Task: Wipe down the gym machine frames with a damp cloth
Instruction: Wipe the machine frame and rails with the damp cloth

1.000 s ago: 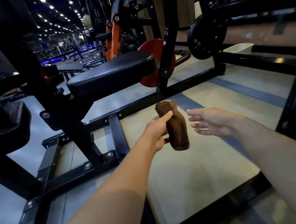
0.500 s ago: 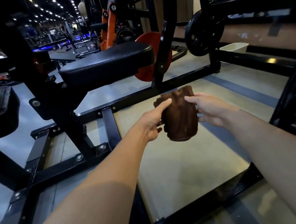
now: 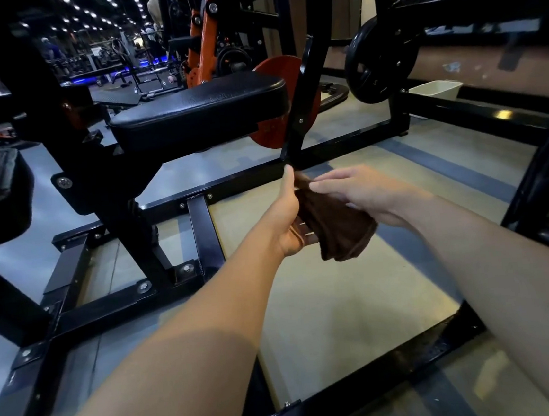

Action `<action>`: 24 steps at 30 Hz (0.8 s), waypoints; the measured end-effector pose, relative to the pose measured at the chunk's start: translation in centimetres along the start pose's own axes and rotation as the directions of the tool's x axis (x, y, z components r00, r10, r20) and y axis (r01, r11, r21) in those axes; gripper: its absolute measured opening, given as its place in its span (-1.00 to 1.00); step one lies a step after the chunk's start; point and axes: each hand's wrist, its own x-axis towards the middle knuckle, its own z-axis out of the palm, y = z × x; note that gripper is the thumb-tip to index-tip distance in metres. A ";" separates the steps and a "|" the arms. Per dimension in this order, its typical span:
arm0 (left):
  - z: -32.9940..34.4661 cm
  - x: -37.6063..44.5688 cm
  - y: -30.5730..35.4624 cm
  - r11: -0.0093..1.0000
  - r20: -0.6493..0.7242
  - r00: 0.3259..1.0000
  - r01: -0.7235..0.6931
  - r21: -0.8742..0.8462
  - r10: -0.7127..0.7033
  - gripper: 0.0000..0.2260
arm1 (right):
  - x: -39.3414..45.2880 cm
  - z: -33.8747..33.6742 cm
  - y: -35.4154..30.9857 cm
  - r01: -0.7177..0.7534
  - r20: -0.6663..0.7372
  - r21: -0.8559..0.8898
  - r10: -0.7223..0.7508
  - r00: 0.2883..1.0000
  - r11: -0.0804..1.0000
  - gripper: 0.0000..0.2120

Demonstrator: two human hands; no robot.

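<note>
Readying the cloth (image 3: 335, 228), held in mid-air above the floor, clear of the frame (image 3: 230, 182). Left hand (image 3: 289, 219) gripping one side, right hand (image 3: 362, 192) pinching the top edge with its fingers (image 3: 324, 185). Next, probably: folding flat, then pressing onto the nearest bar.

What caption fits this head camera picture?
Both hands, left hand and right hand, hold a brown cloth above the black machine frame.

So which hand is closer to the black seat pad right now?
Left. The left hand sits just below and right of the black seat pad, holding the brown cloth; the right hand is farther right.
</note>
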 end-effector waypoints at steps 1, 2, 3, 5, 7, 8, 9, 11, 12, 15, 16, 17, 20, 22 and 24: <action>-0.1 -0.2 0.1 1.000 0.019 1.000 -0.011 -0.007 0.011 -0.35 | -0.2 0.0 -0.2 -0.007 0.085 0.039 0.003 0.996 0.999 -0.75; -0.3 -0.3 0.1 1.000 0.025 0.999 -0.025 -0.002 0.025 -0.42 | -0.4 -0.1 -0.3 -0.028 0.138 0.127 0.010 0.990 0.992 -0.74; -0.4 -0.5 0.1 0.999 0.028 0.999 -0.032 -0.011 0.032 -0.52 | -0.4 -0.3 -0.3 -0.057 0.153 0.221 0.023 0.988 0.974 -0.74; -0.5 -0.7 0.1 0.997 0.022 1.000 -0.012 -0.073 0.013 -0.68 | -0.1 -0.7 -0.1 -0.063 0.075 0.299 0.042 0.996 0.952 -0.75; -0.4 -0.6 0.2 0.991 0.014 1.000 -0.006 -0.134 0.008 -0.72 | 0.4 -1.0 0.6 -0.013 -0.122 0.244 0.044 0.992 0.970 -0.73; -0.3 -0.7 0.3 0.988 0.013 1.000 -0.011 -0.155 0.013 -0.74 | 0.7 -1.1 1.0 0.006 -0.204 0.202 0.036 0.978 0.979 -0.71; -0.2 -0.7 0.4 0.986 0.014 1.000 -0.017 -0.168 0.020 -0.75 | 0.9 -1.2 1.3 0.009 -0.223 0.164 0.028 0.974 0.986 -0.68; 0.0 -0.8 0.5 0.987 0.019 0.999 -0.032 -0.155 0.035 -0.72 | 0.7 -0.9 1.6 -0.024 -0.103 0.095 0.034 0.994 0.995 -0.62; 0.2 -1.0 0.6 0.992 0.021 0.999 -0.035 -0.124 0.038 -0.70 | 0.5 -0.5 1.5 -0.043 -0.025 0.065 0.045 0.999 0.997 -0.60; 0.3 -1.1 0.6 0.999 0.074 0.997 -0.001 -0.043 0.004 -0.60 | 0.3 0.6 1.3 -0.058 0.113 0.028 0.054 0.992 0.998 -0.59; 0.1 -1.1 0.5 1.000 0.068 0.998 0.008 -0.022 -0.007 -0.60 | 0.3 0.9 1.2 -0.070 0.124 0.043 0.064 0.990 0.997 -0.57; -0.3 -1.0 0.2 1.000 0.038 0.999 0.002 0.014 -0.002 -0.61 | 0.4 1.3 1.3 -0.096 0.120 0.055 0.089 0.989 0.994 -0.55; -2.5 -1.0 -0.6 0.968 -0.071 0.997 0.023 0.251 -0.006 -0.52 | 0.3 2.5 1.8 -0.230 0.081 0.098 0.223 0.972 0.968 -0.59; -4.9 -1.5 -1.2 0.925 -0.073 0.994 0.098 0.368 -0.076 -0.39 | 0.1 3.7 2.7 -0.311 0.078 0.172 0.302 0.950 0.935 -0.62; -7.9 -1.8 -2.2 0.877 -0.078 0.989 0.148 0.458 -0.127 -0.44 | 0.5 4.6 3.8 -0.358 0.104 0.280 0.343 0.934 0.891 -0.66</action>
